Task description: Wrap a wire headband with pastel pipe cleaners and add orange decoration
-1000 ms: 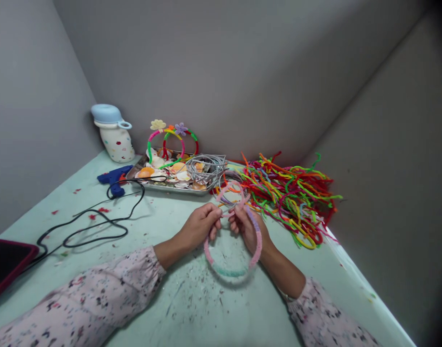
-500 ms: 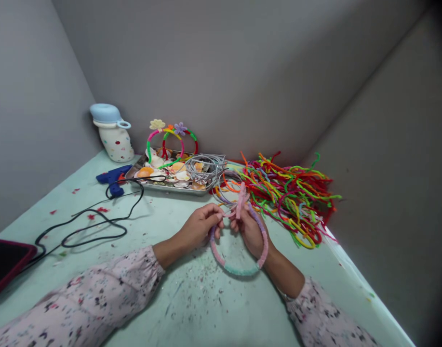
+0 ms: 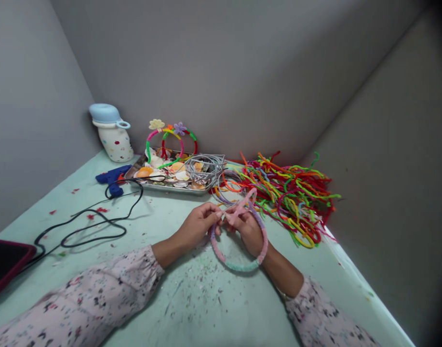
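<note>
My left hand (image 3: 202, 221) is closed, with thumb and forefinger pinching the left end of a fuzzy hoop (image 3: 241, 266) banded in pink, purple and mint. A pink pipe cleaner (image 3: 250, 196), bent into a loop, stands up at the top of the hoop. My right hand (image 3: 248, 229) is closed on that pink pipe cleaner, its fingertips close to those of my left hand. The hoop's right side passes over my right hand and wrist. Exactly how the ends meet between the fingers is hard to make out.
A metal tray (image 3: 186, 191) holds shells, grey wire coils (image 3: 206, 168) and two colourful hoops with flowers. Right of it lies a pile of pipe cleaners (image 3: 289, 193). A blue glue gun (image 3: 114, 176), black cable (image 3: 94, 212), bottle (image 3: 114, 137) and dark tablet-like object (image 3: 9, 265) are on the left.
My right fingers have shifted left toward my left fingertips. The pink pipe cleaner has tilted to the right and now shows as an open loop. The hoop has risen slightly.
</note>
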`<state>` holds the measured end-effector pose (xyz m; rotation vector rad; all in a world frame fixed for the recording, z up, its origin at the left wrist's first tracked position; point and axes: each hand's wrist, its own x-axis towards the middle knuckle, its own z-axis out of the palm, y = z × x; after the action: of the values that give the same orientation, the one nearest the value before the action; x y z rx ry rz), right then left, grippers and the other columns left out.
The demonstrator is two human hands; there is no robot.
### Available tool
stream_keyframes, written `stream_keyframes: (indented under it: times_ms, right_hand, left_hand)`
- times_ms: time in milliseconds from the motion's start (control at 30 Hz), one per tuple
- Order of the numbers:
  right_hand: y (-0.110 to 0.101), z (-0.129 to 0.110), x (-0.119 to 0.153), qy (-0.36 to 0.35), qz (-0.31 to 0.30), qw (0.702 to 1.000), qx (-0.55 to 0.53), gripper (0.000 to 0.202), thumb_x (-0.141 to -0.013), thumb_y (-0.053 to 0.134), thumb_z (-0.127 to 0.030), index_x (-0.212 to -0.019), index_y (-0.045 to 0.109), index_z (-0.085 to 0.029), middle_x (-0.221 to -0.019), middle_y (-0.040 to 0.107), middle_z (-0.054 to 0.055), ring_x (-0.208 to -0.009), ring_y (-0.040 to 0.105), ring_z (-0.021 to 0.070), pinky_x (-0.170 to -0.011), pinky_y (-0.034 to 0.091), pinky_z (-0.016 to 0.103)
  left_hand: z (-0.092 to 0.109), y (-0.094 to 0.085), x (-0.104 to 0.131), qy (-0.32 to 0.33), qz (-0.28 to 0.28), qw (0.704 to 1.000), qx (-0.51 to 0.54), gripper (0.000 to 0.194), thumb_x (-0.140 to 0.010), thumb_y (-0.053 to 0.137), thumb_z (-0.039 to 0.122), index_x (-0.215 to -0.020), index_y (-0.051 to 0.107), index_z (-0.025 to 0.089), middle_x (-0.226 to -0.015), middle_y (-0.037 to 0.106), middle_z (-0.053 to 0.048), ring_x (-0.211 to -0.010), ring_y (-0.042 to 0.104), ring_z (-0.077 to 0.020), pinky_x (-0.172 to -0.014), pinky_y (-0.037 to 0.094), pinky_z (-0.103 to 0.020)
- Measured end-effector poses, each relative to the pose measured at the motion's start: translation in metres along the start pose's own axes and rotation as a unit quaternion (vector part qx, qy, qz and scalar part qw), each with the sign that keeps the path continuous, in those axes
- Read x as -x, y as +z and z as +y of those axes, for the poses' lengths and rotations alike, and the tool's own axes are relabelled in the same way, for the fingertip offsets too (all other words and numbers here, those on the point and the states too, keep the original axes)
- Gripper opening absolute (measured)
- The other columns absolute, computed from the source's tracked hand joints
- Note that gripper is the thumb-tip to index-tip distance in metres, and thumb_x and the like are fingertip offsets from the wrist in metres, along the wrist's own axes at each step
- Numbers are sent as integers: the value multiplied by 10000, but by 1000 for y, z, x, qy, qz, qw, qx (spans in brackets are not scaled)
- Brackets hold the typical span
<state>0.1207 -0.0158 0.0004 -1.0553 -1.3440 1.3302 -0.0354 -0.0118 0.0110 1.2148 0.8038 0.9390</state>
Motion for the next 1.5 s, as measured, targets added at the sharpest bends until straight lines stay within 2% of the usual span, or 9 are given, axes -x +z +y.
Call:
stream_keyframes:
  times_ms: [267,600,900,1133,1300,1500]
  right_hand:
    - [-2,2,0,-3,-9,1000,-13,135,-748,587,-300,-722,564,-170,-610,565,-6,-545,481,114,-526,359,247]
    - [-2,6,0,22,16,999,-37,131,-719,625,-288,-744,559,-177,-589,574,-13,-512,480,109,-505,366,241]
    - [-9,11,0,-4,-1,998,61,148,-772,575,-321,-768,560,-174,-607,572,-2,-539,507,123,-525,402,255]
    - [-8,14,-1,-3,10,998,56,149,-765,584,-321,-763,555,-174,-605,567,-3,-539,512,121,-528,412,254]
    - [-9,20,-4,0,13,997,80,167,-750,590,-335,-720,552,-176,-526,536,-19,-468,475,113,-472,387,247]
    - [-8,14,-2,12,17,997,68,160,-738,595,-326,-741,556,-171,-532,549,-11,-486,503,125,-487,392,256]
  left_hand:
    - [-3,-1,0,-10,-20,1000,11,215,-785,589,340,-818,506,144,-638,558,19,-488,532,-80,-459,390,-194]
    - [-1,2,1,-32,-39,998,31,223,-783,594,337,-785,481,145,-671,567,4,-474,526,-74,-445,401,-195]
    - [-5,0,0,-46,-42,998,31,236,-782,588,360,-772,490,146,-666,583,-1,-452,527,-74,-411,382,-186]
    - [-8,-3,-1,-46,-44,998,6,220,-812,550,351,-770,505,140,-635,591,-12,-443,537,-80,-425,389,-187]
    - [-8,-3,-1,-46,-53,998,2,239,-806,558,362,-744,515,135,-612,592,-17,-434,533,-83,-446,401,-196]
    - [-9,-3,-1,-59,-55,997,10,231,-806,555,354,-732,500,142,-615,576,-2,-418,520,-73,-415,376,-188]
